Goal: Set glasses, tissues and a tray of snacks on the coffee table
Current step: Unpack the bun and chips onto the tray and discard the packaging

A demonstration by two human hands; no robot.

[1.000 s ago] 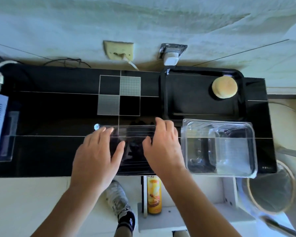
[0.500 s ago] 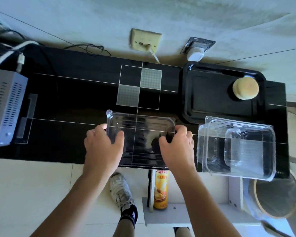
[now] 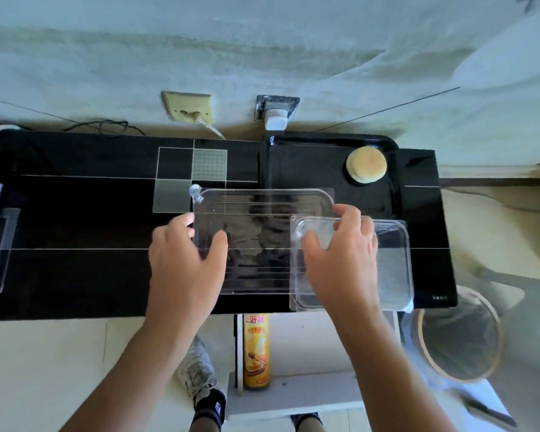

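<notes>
Here both hands grip one clear plastic lid point(image 3: 256, 241), a flat rectangular piece with ribbed lines across it, held level over the black glass tabletop point(image 3: 75, 269). The left hand point(image 3: 184, 260) pinches the lid's left edge, thumb on top and fingers curled under. The right hand point(image 3: 343, 260) clasps the right edge, its fingers bent over the far corner and the thumb pressing from the near side. That right end of the lid overlaps a clear plastic container point(image 3: 390, 266) sitting on the tabletop near its front edge; whether the two touch cannot be told.

Behind them a black tray point(image 3: 309, 169) lies against the wall side of the tabletop, and a round pale bun point(image 3: 366, 165) rests in its far right corner. The lid's far edge reaches over the tray's near rim.

On the wall are a beige socket point(image 3: 188, 106) with a cable plugged in and a white charger point(image 3: 276, 118). Below the tabletop a yellow snack can point(image 3: 256, 350) stands upright on a white shelf point(image 3: 293, 394), and a round bin point(image 3: 459, 335) lined with a bag sits to the right
</notes>
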